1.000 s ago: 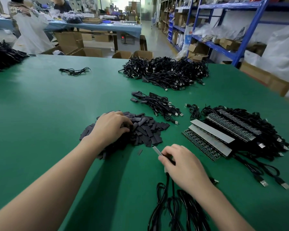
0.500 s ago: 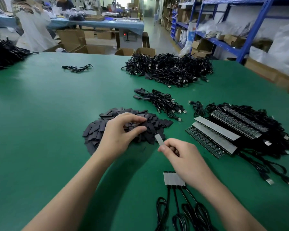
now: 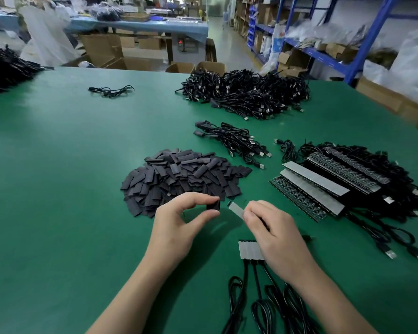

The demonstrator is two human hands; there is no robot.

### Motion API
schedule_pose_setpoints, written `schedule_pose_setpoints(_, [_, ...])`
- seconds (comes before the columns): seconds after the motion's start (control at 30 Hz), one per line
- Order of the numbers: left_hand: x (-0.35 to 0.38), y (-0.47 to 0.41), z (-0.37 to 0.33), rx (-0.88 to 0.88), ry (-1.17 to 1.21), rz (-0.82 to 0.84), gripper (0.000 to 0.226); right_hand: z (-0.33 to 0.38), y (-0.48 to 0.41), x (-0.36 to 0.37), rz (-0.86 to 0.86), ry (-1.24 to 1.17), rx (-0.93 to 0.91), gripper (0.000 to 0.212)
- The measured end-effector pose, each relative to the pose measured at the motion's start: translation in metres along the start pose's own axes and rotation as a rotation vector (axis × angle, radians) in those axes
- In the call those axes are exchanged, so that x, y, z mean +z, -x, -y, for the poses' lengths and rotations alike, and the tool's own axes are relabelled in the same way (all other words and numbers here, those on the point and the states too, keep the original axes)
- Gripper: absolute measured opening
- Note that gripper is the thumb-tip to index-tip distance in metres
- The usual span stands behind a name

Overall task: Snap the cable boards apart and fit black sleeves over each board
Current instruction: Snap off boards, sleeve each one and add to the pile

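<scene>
The left grip (image 3: 176, 227) pinches one black sleeve (image 3: 213, 205) between thumb and forefinger. The right grip (image 3: 273, 232) is clamped on a single cable board (image 3: 235, 209), its free end just beside the sleeve, above the tabletop (image 3: 58, 177) toward its near edge. Best to squeeze the sleeve's edges so it gapes, square the board's end to the mouth, then slide straight.

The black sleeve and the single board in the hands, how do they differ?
The sleeve is black; the board is pale grey. The sleeve is pinched by the left hand, the board by the right hand. Both are held up with their ends facing each other, close but not yet joined.
</scene>
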State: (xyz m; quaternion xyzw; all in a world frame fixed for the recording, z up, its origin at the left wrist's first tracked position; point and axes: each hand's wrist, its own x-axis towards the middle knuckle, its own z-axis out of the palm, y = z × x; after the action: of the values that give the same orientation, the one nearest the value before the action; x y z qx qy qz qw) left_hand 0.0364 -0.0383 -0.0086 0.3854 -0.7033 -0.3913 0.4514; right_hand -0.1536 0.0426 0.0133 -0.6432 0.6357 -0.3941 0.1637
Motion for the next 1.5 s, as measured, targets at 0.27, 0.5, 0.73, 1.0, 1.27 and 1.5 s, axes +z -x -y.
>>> schedule_pose_setpoints(0.27, [-0.001,0.002,0.000,0.130,-0.061,0.039,0.016,-0.005,0.000,0.006,0.038,0.080,-0.005,0.038])
schedule_pose_setpoints(0.5, [-0.001,0.004,0.000,0.143,-0.139,0.052,0.016,-0.007,-0.001,0.006,0.035,0.116,-0.012,0.036])
schedule_pose_setpoints(0.73, [-0.002,0.007,0.000,0.186,-0.299,0.044,0.016,-0.010,0.000,0.007,0.097,0.147,-0.006,0.037])
schedule_pose_setpoints(1.0, [-0.005,0.006,-0.001,0.313,-0.478,0.103,0.017,-0.015,0.001,0.005,0.136,0.157,0.015,0.039])
schedule_pose_setpoints(1.27, [-0.006,0.007,-0.002,0.293,-0.468,0.176,0.018,-0.016,0.001,0.006,0.176,0.134,0.065,0.040])
schedule_pose_setpoints(1.5, [-0.004,0.008,-0.006,0.313,-0.469,0.243,0.014,-0.016,0.000,0.007,0.221,0.157,0.082,0.032])
